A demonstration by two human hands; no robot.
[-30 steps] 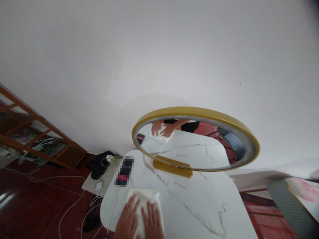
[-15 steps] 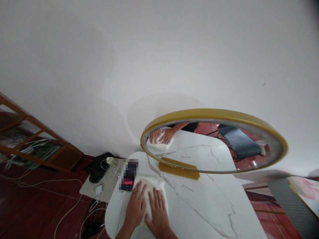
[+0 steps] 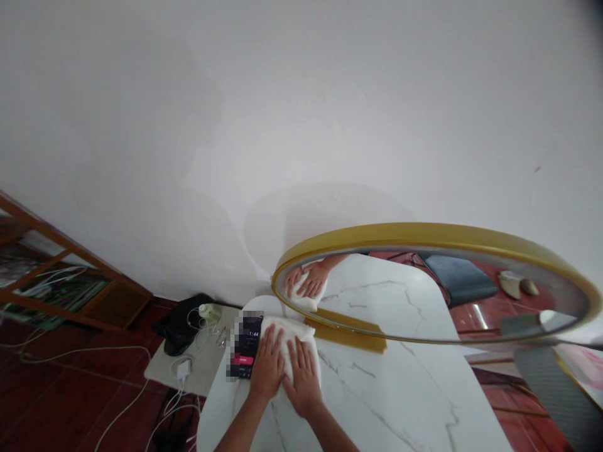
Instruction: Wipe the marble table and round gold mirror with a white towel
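Note:
A folded white cloth [image 3: 287, 329] lies on the white marble-patterned table [image 3: 396, 389]. My left hand [image 3: 267, 367] rests flat on the cloth's left part, fingers stretched out and pointing away from me. Beside it, my right hand [image 3: 301, 373] presses flat on the right part, its fingers also extended. Just left of the cloth is a phone [image 3: 249, 351] with a lit screen, partly blurred out. Behind the cloth stands a round gold-framed mirror [image 3: 438, 233] on a gold base [image 3: 348, 333]; both hands and the cloth show in its reflection.
A low side surface [image 3: 207, 364] at left carries a black bag [image 3: 181, 333], a small bottle [image 3: 207, 312], a white charger [image 3: 183, 369] and cables. A wooden shelf [image 3: 70, 276] stands far left. The wall rises behind the table. A grey striped seat [image 3: 546, 383] is at right.
Both hands and the cloth have slid forward, away from me and towards the mirror base, coming alongside the phone. The camera view has shifted slightly. Both hands stay flat on the cloth.

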